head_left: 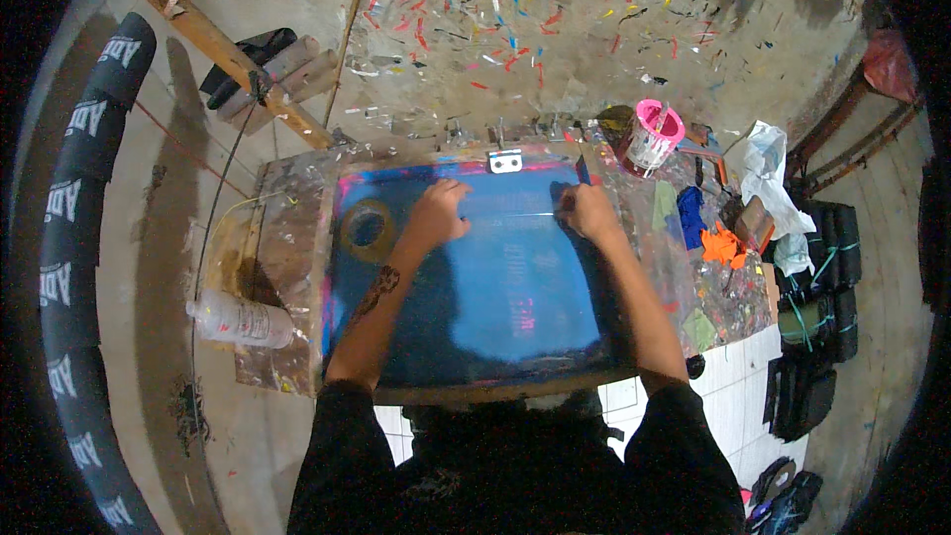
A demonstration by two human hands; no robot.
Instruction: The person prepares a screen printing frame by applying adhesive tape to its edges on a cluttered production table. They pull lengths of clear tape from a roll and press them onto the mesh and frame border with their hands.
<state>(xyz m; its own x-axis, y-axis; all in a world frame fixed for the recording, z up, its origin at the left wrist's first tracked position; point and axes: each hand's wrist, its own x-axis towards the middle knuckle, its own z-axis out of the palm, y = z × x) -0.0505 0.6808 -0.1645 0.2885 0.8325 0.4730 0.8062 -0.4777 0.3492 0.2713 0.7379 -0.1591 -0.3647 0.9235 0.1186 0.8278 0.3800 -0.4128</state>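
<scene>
White lettering (61, 200) repeats down the dark strip (81, 238) at left, and pink lettering (525, 316) marks the blue framed screen (485, 282).

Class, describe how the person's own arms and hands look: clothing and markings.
Short black sleeves leave both forearms bare. The left forearm bears a dark tattoo; the right forearm shows no clear marking. The left hand and right hand are ungloved.

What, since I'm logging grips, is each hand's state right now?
Left hand: partly curled over the framed blue screen; whether it holds anything cannot be told.
Right hand: curled over it too; any held thing cannot be made out.
</scene>
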